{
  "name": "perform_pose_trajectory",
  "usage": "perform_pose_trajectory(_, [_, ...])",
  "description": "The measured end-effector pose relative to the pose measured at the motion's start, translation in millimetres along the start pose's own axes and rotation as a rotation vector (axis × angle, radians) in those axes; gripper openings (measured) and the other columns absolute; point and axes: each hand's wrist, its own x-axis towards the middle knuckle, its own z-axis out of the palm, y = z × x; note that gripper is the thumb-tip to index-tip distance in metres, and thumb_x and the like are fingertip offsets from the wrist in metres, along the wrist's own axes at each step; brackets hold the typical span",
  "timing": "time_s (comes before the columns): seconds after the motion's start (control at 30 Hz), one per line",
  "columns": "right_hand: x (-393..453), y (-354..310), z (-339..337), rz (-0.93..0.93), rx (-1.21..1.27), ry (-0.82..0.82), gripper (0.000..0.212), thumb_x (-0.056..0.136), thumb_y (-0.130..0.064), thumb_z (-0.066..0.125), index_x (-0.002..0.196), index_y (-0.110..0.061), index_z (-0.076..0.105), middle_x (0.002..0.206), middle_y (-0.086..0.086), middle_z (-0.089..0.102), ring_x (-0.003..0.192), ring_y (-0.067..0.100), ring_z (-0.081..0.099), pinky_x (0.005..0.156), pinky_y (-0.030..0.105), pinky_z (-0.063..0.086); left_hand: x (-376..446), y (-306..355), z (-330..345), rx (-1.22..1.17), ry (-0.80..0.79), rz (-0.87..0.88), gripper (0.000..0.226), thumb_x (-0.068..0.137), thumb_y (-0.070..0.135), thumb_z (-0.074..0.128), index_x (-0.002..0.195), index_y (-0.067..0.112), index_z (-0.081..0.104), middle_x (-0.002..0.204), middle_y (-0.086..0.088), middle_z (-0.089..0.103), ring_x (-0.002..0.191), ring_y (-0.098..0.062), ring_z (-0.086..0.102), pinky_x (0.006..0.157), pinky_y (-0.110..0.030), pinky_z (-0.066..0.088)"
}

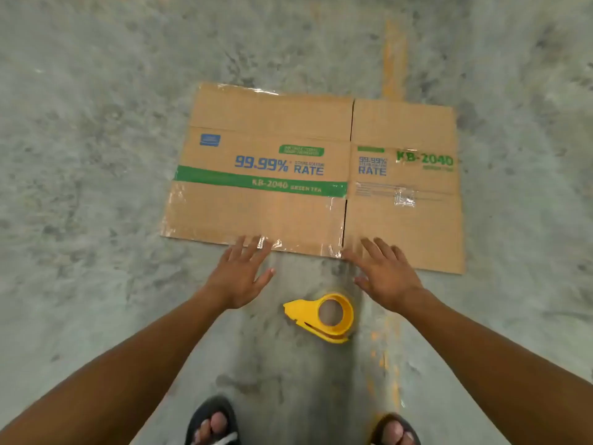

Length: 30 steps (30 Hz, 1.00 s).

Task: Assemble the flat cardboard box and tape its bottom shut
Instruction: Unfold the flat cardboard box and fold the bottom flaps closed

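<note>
A flat cardboard box (316,175) lies on the concrete floor (96,155), both empty hands, left hand (239,277) and right hand (385,277), spread-fingered at its near edge, best lifted evenly; tape dispenser (324,316) just behind.

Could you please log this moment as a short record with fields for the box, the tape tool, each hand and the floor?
box: flattened cardboard box lying flat on the floor, printed side up, old clear tape along its edges
tape tool: yellow tape dispenser on the floor, between the hands and nearer the person than the box
left hand: left hand open, fingers spread, fingertips at the box's near edge
right hand: right hand open, fingers spread, over the box's near edge
floor: grey concrete floor
task state: box not yet unfolded
</note>
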Motion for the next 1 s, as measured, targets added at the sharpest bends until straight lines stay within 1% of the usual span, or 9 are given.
perform_pose_trajectory(0.17, [58.0,18.2,15.5,-0.112,-0.243,-0.043,0.087,0.09,-0.053,0.056,0.152,-0.05,-0.005,0.165,0.007,-0.016,0.149,0.039,-0.011,0.114,0.062,0.011,54.8,-25.9,17.2,0.166,0.054,0.095,0.075,0.08,0.072,0.003,0.151,0.047,-0.003,0.163,0.002,-0.014,0.148,-0.03,-0.018,0.119,-0.05,0.001])
perform_pose_trajectory(0.27, [75.9,25.0,21.3,-0.134,-0.335,-0.082,0.101,0.084,-0.053,0.065,0.148,-0.054,-0.014,0.162,0.007,-0.026,0.148,0.044,-0.011,0.108,0.062,0.026,74.5,-41.1,17.9,0.301,0.033,0.153,0.071,0.083,0.077,0.004,0.148,0.052,-0.01,0.162,0.003,-0.02,0.148,-0.031,-0.018,0.118,-0.05,0.001])
perform_pose_trajectory(0.37, [83.4,27.2,16.2,-0.195,-0.389,-0.101,0.095,0.09,-0.043,0.061,0.147,-0.055,-0.013,0.163,0.01,-0.022,0.146,0.048,-0.005,0.102,0.061,0.038,80.1,-50.8,15.1,0.375,0.011,0.207,0.066,0.092,0.068,0.018,0.146,0.051,-0.016,0.16,0.003,-0.025,0.148,-0.033,-0.019,0.119,-0.05,0.003])
perform_pose_trajectory(0.43, [82.1,27.2,13.6,-0.215,-0.4,-0.12,0.086,0.096,-0.034,0.056,0.148,-0.054,-0.009,0.163,0.013,-0.021,0.145,0.051,-0.003,0.102,0.062,0.039,80.0,-52.3,13.8,0.403,0.015,0.231,0.066,0.093,0.066,0.018,0.146,0.051,-0.018,0.16,0.002,-0.027,0.147,-0.034,-0.018,0.119,-0.049,0.003])
perform_pose_trajectory(0.6, [72.9,12.0,22.3,-0.179,-0.457,-0.047,0.077,0.102,-0.005,0.032,0.146,-0.047,-0.015,0.162,0.021,-0.015,0.139,0.059,0.007,0.096,0.063,0.043,72.8,-40.4,3.0,0.332,0.006,0.22,0.075,0.073,0.075,-0.004,0.142,0.051,-0.017,0.162,0.002,-0.019,0.149,-0.031,-0.013,0.119,-0.047,0.006])
perform_pose_trajectory(0.7, [66.0,10.2,21.2,-0.176,-0.486,0.013,0.082,0.1,0.0,0.034,0.143,-0.042,-0.022,0.161,0.025,-0.012,0.136,0.062,0.012,0.093,0.063,0.043,65.8,-36.5,-3.2,0.273,0.04,0.188,0.097,0.06,0.081,-0.015,0.15,0.046,-0.006,0.164,0.003,-0.012,0.15,-0.03,-0.009,0.118,-0.044,0.008])
perform_pose_trajectory(0.87, [57.4,9.2,-16.0,-0.167,-0.458,0.113,0.092,0.094,0.006,0.034,0.142,-0.047,-0.025,0.163,0.018,0.0,0.131,0.046,0.029,0.088,0.052,0.049,56.3,-41.7,-21.3,0.203,0.228,0.114,0.09,0.066,0.079,-0.011,0.15,0.048,0.0,0.164,0.006,-0.002,0.151,-0.029,-0.002,0.118,-0.045,0.006])
perform_pose_trajectory(0.93, [56.2,7.2,-36.7,-0.135,-0.418,0.148,0.096,0.092,0.003,0.038,0.14,-0.049,-0.028,0.16,0.015,0.011,0.126,0.042,0.038,0.089,0.05,0.049,52.4,-42.3,-32.9,0.171,0.371,0.051,0.084,0.074,0.08,-0.004,0.151,0.048,0.006,0.165,0.006,0.002,0.151,-0.026,-0.003,0.118,-0.047,0.0])
perform_pose_trajectory(1.0, [54.5,6.5,-58.5,-0.104,-0.378,0.177,0.092,0.093,-0.003,0.038,0.146,-0.047,-0.022,0.157,0.012,0.022,0.124,0.04,0.043,0.093,0.049,0.048,49.1,-41.4,-44.3,0.11,0.563,-0.042,0.075,0.083,0.076,0.009,0.151,0.045,0.012,0.165,0.003,0.001,0.15,-0.027,-0.009,0.117,-0.051,-0.006])
